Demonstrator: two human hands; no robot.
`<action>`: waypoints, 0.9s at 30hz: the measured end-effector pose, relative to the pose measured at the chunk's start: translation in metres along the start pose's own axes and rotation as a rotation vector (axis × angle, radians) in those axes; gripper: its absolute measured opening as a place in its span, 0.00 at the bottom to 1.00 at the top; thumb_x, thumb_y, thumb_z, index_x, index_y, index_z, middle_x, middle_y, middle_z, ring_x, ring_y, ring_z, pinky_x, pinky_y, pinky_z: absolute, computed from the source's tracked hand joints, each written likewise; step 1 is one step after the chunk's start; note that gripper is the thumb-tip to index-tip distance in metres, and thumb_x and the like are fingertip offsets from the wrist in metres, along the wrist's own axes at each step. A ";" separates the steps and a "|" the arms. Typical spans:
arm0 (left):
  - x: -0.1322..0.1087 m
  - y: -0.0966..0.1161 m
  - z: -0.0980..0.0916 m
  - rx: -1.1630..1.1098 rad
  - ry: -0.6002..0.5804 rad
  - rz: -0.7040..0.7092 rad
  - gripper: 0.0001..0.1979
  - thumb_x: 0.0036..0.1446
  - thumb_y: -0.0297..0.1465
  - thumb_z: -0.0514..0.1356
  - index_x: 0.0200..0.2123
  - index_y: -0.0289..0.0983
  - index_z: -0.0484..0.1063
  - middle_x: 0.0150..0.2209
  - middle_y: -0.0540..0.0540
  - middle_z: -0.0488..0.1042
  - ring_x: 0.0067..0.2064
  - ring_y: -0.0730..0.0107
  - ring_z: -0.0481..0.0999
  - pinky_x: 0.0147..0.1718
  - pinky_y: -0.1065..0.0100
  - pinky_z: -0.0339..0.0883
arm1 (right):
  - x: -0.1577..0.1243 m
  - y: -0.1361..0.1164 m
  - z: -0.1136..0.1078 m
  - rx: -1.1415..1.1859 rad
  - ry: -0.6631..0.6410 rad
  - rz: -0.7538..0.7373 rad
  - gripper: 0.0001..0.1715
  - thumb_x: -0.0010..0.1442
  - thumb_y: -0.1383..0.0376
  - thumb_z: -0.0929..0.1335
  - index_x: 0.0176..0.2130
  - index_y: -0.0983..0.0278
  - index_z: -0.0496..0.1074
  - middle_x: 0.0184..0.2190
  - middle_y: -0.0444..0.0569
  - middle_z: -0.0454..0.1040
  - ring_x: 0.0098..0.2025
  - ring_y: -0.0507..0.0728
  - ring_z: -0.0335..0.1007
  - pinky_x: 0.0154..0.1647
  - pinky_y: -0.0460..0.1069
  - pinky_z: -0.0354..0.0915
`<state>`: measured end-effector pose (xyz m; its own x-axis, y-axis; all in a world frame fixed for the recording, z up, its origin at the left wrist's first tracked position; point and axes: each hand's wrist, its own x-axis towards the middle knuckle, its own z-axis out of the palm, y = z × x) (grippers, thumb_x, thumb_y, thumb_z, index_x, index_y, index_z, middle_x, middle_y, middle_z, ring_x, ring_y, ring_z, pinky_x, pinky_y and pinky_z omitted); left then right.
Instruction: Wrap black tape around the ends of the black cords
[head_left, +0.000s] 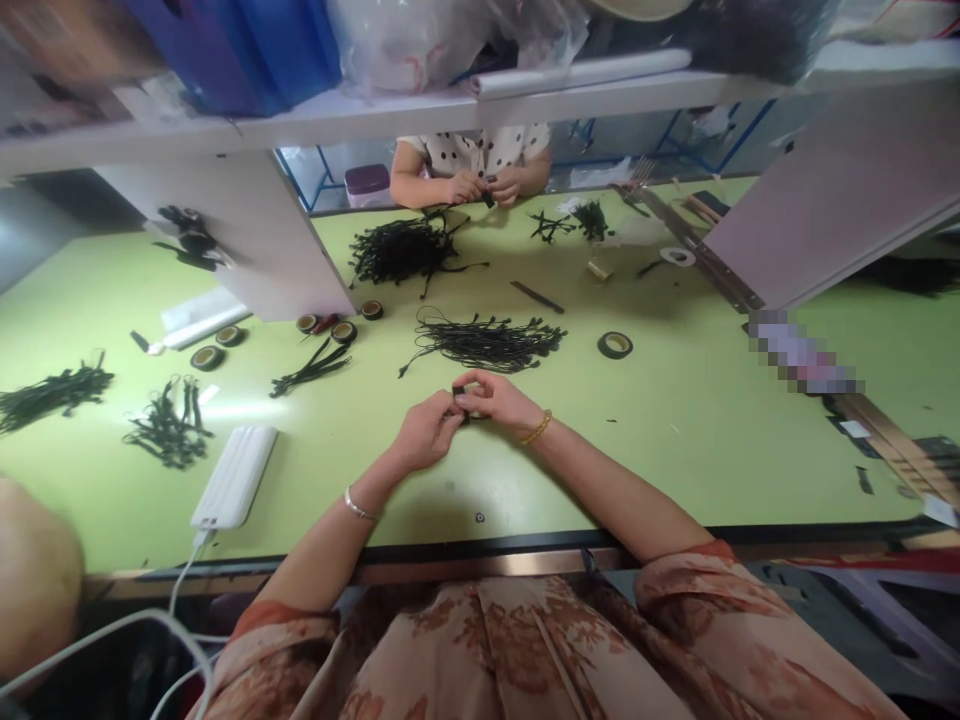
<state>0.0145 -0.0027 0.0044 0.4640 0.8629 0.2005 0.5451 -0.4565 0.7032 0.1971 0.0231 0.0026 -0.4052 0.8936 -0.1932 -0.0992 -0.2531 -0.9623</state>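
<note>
Over the near middle of the green table, my left hand (427, 432) and my right hand (498, 400) meet with their fingers pinched together. Both grip a small black piece (459, 392); its exact kind is too small to tell, and fingertips cover part of it. A bit of black also shows below the right fingers. Just beyond my hands lies a bundle of thin black cords with small dark ends (495, 343). To its right rests a roll of black tape (615, 345).
Across the green table (675, 460), a person in dotted clothing (480, 150) handles a small black item beside a larger black cord pile (401, 248). At left are a white power bank (236, 475), tape rolls and cord bundles. A shelf (420, 118) spans overhead.
</note>
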 end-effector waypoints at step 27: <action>0.004 0.013 0.012 -0.066 0.116 -0.363 0.08 0.57 0.31 0.53 0.27 0.40 0.57 0.20 0.55 0.58 0.22 0.74 0.57 0.26 0.70 0.50 | -0.012 -0.006 0.018 0.212 0.254 -0.339 0.31 0.40 0.60 0.79 0.36 0.59 0.59 0.27 0.38 0.67 0.29 0.51 0.65 0.31 0.47 0.62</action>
<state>0.0322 -0.0075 0.0064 0.1645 0.9864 0.0035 0.6112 -0.1047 0.7845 0.1859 0.0071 0.0147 -0.0857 0.9945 0.0596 -0.3813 0.0225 -0.9242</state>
